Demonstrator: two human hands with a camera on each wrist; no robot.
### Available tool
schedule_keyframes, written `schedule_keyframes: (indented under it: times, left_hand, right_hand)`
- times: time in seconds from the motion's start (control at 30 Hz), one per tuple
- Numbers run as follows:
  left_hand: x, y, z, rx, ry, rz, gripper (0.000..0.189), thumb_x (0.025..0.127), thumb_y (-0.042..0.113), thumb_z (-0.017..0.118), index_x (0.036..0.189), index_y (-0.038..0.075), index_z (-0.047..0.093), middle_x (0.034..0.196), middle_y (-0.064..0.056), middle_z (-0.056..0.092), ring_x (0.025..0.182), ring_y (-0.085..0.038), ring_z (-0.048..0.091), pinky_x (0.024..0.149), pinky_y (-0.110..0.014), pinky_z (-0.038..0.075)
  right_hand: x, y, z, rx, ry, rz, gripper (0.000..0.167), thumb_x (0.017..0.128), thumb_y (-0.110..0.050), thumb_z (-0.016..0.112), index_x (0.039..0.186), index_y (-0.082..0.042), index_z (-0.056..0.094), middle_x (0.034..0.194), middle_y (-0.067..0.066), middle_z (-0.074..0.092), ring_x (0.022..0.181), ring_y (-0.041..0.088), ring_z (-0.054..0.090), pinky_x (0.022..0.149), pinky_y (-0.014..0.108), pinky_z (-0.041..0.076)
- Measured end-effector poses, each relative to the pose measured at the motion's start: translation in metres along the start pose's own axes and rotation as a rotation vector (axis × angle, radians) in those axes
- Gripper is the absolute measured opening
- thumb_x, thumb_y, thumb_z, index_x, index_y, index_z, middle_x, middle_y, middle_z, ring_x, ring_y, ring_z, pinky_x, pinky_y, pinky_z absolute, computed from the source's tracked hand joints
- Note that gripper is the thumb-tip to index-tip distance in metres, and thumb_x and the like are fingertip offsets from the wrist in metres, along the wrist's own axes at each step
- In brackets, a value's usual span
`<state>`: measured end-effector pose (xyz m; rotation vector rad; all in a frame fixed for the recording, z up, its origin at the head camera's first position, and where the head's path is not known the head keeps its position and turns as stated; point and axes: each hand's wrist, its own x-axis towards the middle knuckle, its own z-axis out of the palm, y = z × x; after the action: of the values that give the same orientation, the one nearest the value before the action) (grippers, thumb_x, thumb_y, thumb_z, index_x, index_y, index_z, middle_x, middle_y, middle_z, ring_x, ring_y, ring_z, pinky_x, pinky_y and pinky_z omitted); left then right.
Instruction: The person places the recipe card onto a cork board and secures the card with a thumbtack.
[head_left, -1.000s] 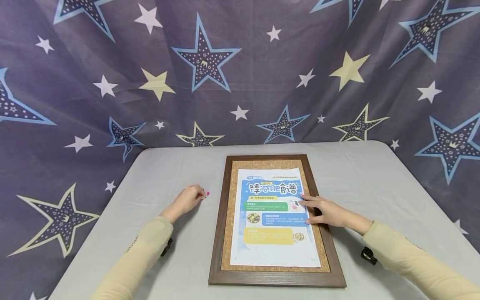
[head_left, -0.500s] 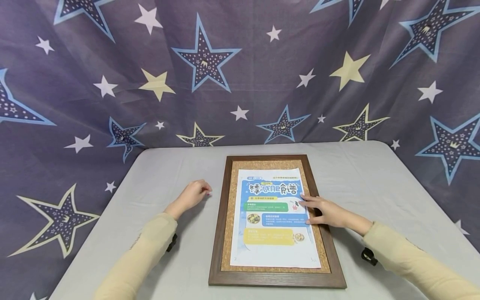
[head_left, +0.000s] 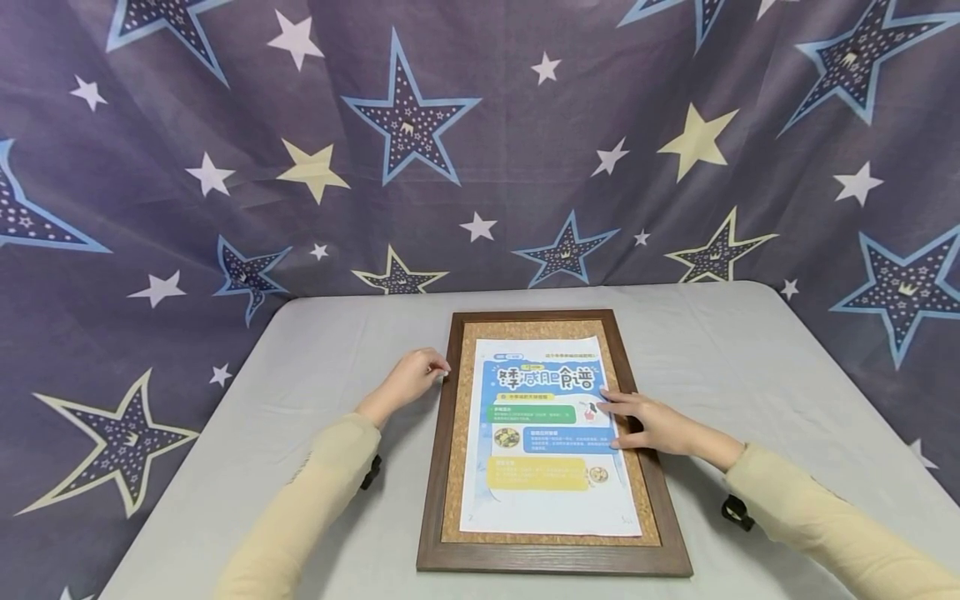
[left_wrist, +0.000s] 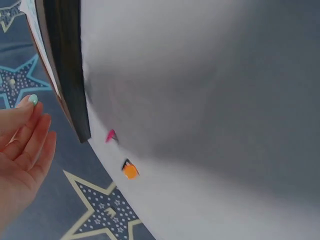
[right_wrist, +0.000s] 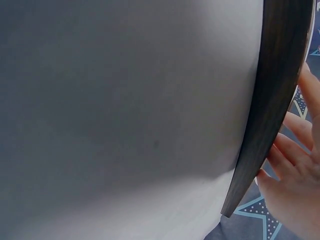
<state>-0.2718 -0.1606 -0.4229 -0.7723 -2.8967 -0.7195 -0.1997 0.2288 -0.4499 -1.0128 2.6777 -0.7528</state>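
Printed sheet (head_left: 551, 437) on a framed corkboard (head_left: 555, 557)

White with blue, green and yellow blocks, it lies flat within the corkboard's brown border. The left hand (head_left: 412, 377) pinches a small pale-green round piece (left_wrist: 33, 99) between thumb and forefinger, at the corkboard's left side. The right hand (head_left: 648, 423), fingers apart, touches the sheet's right edge.

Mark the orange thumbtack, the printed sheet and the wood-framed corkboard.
Orange thumbtack (left_wrist: 130, 172): left wrist view, on its round head.
Printed sheet (head_left: 551, 437): head view, on its middle.
Wood-framed corkboard (head_left: 555, 557): head view, on the near rail of its frame.
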Motion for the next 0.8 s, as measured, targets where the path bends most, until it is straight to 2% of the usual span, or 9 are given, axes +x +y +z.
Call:
schedule_keyframes:
  times: [0.4, 0.63, 0.8]
  left_hand:
    - [0.025, 0.024, 0.01, -0.037, -0.033, -0.012, 0.01, 0.084, 0.004, 0.057, 0.088, 0.0, 0.066, 0.089, -0.009, 0.062, 0.088, -0.024, 0.058, 0.079, -0.035, 0.047]
    - [0.037, 0.035, 0.014, -0.05, -0.05, 0.011, 0.014, 0.086, 0.002, 0.053, 0.092, 0.001, 0.066, 0.096, -0.009, 0.063, 0.087, -0.021, 0.058, 0.075, -0.032, 0.048]
    - [0.044, 0.042, 0.02, -0.065, -0.057, 0.013, 0.014, 0.086, 0.002, 0.054, 0.093, 0.0, 0.066, 0.098, -0.01, 0.063, 0.091, -0.021, 0.058, 0.077, -0.031, 0.048]
  right_hand:
    - [-0.001, -0.002, -0.002, 0.001, 0.015, -0.014, 0.061, 0.079, -0.031, 0.064, 0.125, 0.004, 0.046, 0.135, 0.027, 0.032, 0.119, 0.046, 0.032, 0.09, 0.055, 0.034]
    - [-0.001, -0.003, -0.003, 0.008, 0.017, -0.018, 0.06, 0.079, -0.031, 0.064, 0.124, 0.006, 0.046, 0.133, 0.028, 0.033, 0.119, 0.047, 0.032, 0.091, 0.055, 0.033]
    - [-0.001, -0.004, -0.002, 0.0, 0.016, -0.02, 0.06, 0.079, -0.03, 0.064, 0.124, 0.005, 0.047, 0.134, 0.027, 0.033, 0.119, 0.046, 0.033, 0.091, 0.055, 0.033]
